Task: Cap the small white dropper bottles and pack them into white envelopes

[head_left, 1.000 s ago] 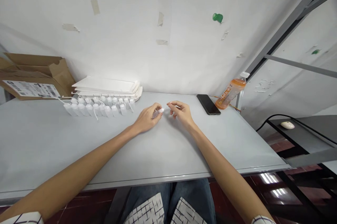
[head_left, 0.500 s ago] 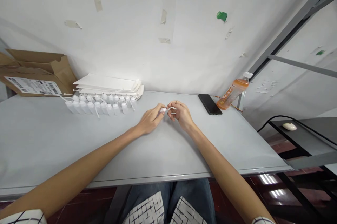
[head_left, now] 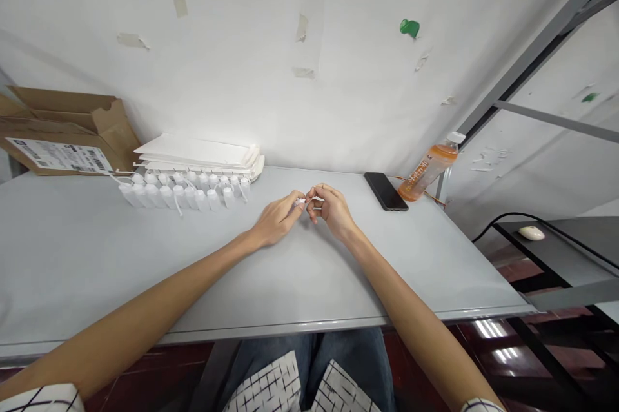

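Note:
Between the thumb and fingers of my left hand (head_left: pixel 276 221) is a small white plastic piece (head_left: pixel 299 202), mostly covered by the fingers, so its full shape is hidden. My right hand (head_left: pixel 333 211) meets it from the right, its thumb and index finger pinched at the piece's right end. What those right fingertips grip is too small to make out. To the left on the grey table (head_left: pixel 271 289) stand several small white plastic bottles (head_left: pixel 180 198) in close rows, some with thin white strips hanging off or sticking up.
White sheets or envelopes (head_left: pixel 198 149) lie stacked behind the bottles. An open cardboard box (head_left: pixel 68 131) stands at the far left. Toward the right are a black phone (head_left: pixel 385 191) and a leaning bottle of orange drink (head_left: pixel 429 170). A white mouse (head_left: pixel 532 233) rests on a side shelf.
My right fingertips have closed in slightly on the white piece's right end. My left hand keeps its hold, and the things on the table have not moved.

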{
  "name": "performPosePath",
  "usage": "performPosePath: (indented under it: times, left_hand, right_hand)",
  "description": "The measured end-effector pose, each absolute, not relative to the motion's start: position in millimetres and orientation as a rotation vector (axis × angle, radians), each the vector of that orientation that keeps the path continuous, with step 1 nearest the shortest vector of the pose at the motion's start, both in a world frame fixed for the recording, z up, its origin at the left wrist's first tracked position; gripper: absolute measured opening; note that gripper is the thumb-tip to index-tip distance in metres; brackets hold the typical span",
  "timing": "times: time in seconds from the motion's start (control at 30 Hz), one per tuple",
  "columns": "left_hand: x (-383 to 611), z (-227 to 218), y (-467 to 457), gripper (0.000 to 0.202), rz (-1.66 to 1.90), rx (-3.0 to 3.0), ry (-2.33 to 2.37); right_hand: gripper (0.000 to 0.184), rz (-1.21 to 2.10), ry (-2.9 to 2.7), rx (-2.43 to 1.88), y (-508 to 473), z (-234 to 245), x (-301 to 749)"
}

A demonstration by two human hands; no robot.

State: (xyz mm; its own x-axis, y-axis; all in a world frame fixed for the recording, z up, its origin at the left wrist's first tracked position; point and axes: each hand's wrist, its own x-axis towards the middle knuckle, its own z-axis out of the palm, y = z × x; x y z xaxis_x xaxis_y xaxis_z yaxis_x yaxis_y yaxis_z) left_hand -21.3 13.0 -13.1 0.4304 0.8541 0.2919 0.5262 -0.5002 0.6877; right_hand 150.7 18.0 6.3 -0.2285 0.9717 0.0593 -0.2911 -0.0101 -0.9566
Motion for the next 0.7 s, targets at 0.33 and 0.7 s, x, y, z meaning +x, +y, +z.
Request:
performPosePath:
  times: [0.33, 0.7]
  left_hand:
    - [-21.1, -12.3, 13.9, 0.031, 0.914, 2.160, 1.149]
    - [-20.3, -9.9, 16.2, 0.027, 0.901, 2.090, 1.131]
  right_hand:
    - [0.019, 1.325, -1.283, -0.901, 16.9, 7.9, 151.4]
    - [0.014, 1.419, -1.410, -0.905, 15.1, 6.2, 151.2]
